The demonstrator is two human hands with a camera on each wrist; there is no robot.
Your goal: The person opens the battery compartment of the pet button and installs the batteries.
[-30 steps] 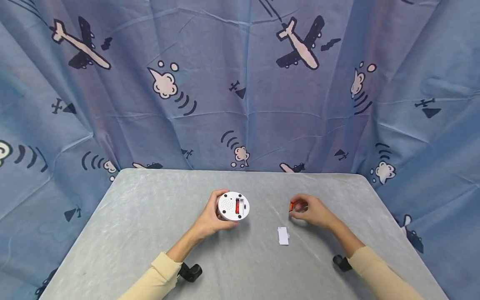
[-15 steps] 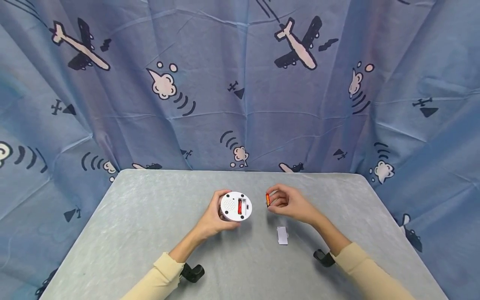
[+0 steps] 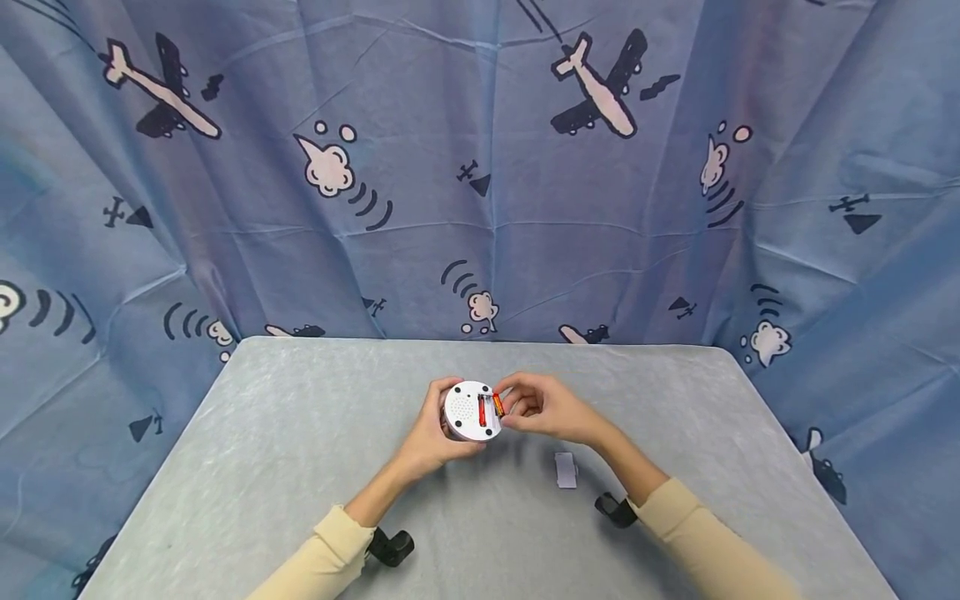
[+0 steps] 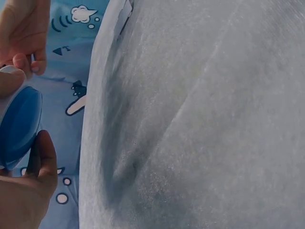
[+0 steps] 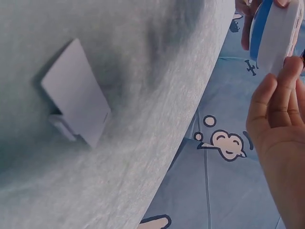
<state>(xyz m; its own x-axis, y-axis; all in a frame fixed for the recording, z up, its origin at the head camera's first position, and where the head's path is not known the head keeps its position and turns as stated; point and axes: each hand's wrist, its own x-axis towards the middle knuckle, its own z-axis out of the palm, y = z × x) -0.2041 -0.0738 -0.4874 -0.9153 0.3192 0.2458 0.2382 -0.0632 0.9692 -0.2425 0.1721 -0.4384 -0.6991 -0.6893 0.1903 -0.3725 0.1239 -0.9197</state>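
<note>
My left hand (image 3: 431, 433) grips a round white device (image 3: 463, 410) by its left side, its flat face with small dark feet turned to the head camera. One red battery (image 3: 482, 411) lies in the open slot of that face. Between thumb and fingers, my right hand (image 3: 551, 408) pinches a second red battery (image 3: 498, 405) at the slot's right edge. Blue shows on the device's other side (image 4: 21, 125) in the left wrist view. In the right wrist view the right hand (image 5: 281, 105) is beside the device (image 5: 276, 36); the pinched battery is mostly hidden there.
A small white cover (image 3: 566, 470) with a tab lies on the grey-covered table (image 3: 300, 442), below the right hand; it is large in the right wrist view (image 5: 78, 93). A blue curtain (image 3: 420, 167) printed with planes hangs behind the table's far edge.
My right hand has moved left with its battery, from beyond the cover to the device's right edge. The left hand and device have shifted slightly right.
</note>
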